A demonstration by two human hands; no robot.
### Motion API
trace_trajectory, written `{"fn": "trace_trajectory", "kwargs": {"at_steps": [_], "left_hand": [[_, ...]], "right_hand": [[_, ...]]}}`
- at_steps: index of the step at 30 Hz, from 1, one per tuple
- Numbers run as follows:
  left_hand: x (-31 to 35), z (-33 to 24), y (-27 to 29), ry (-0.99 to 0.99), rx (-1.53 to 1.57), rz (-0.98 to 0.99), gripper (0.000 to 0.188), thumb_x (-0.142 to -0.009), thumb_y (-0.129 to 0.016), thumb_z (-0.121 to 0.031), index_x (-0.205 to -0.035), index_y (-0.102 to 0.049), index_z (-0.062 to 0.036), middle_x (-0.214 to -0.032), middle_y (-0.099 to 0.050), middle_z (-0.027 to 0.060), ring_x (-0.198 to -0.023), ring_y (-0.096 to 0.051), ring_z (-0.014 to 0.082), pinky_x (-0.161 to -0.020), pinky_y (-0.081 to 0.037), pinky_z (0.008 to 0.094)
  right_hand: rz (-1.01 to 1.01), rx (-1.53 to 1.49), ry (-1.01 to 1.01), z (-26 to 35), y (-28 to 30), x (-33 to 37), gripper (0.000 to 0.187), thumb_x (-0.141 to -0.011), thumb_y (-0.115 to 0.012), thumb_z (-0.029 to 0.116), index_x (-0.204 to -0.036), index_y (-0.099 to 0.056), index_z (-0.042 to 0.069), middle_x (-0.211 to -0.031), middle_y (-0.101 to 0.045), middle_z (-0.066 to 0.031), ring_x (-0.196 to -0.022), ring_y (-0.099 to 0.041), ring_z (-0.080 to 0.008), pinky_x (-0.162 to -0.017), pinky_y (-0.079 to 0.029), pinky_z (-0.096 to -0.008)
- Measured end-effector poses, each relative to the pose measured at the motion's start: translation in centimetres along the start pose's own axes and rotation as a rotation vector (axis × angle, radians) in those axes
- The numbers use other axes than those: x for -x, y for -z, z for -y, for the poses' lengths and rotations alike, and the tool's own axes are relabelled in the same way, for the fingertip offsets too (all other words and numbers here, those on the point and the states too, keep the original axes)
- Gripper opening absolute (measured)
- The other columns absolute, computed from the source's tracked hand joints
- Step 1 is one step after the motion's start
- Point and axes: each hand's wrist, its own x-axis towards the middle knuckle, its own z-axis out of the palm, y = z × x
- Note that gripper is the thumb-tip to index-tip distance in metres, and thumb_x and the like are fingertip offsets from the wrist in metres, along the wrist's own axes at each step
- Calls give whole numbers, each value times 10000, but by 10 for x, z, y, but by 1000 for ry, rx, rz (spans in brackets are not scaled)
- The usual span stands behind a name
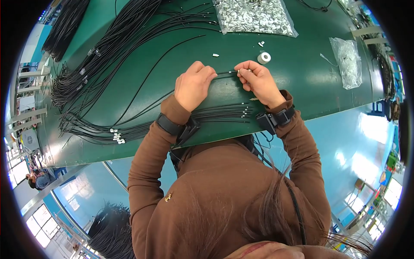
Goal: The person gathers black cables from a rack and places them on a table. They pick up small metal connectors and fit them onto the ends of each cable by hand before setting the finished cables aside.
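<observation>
A thin black cable point(224, 73) runs between my two hands above the green table. My left hand point(193, 86) is closed on it with thumb and fingers pinched, a little back from its end. At that end my right hand point(260, 82) pinches a small metal connector point(238, 71), partly hidden by the fingertips. Just beyond my hands lie a loose white-silver connector point(215, 55) and a white roll point(264, 58) that looks like tape. Nearer my body, a row of black cables point(222, 113) with metal tips lies below my hands.
Large bundles of black cable point(129, 32) cover the table's left side. A clear bag of small silver connectors point(256, 16) lies at the back, another clear bag point(347, 63) at the right. White-silver pieces point(117, 137) rest on cables near the front left edge.
</observation>
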Motion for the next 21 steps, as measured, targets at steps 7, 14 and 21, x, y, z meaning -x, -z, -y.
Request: {"fn": "trace_trajectory", "kwargs": {"at_steps": [7,14,21], "left_hand": [[5,7,3,29,148,-100,36,-821,-638,-22,-849,-652,-39,-757,-559,96,-651,-568,253,-583,-466,322],[10,5,4,23,162,-162,43,-814,-645,-12,-850,-652,-35,-753,-561,91,-642,-567,251,-577,-467,318],[10,4,4,23,36,-196,58,-809,-656,-34,-863,-642,-50,-788,-558,88,-652,-583,261,-569,-480,337]], "right_hand": [[27,-12,6,9,-10,-2,134,-946,-536,108,-1037,-574,18,-829,-538,-9,-657,-453,-39,-503,-360,-174],[-38,81,40,12,-18,-6,123,-954,-539,133,-1002,-567,24,-811,-538,-8,-638,-446,-39,-497,-354,-166],[133,-197,-16,16,-17,-11,133,-958,-545,158,-985,-566,29,-814,-541,0,-643,-443,-36,-494,-349,-158]]}}
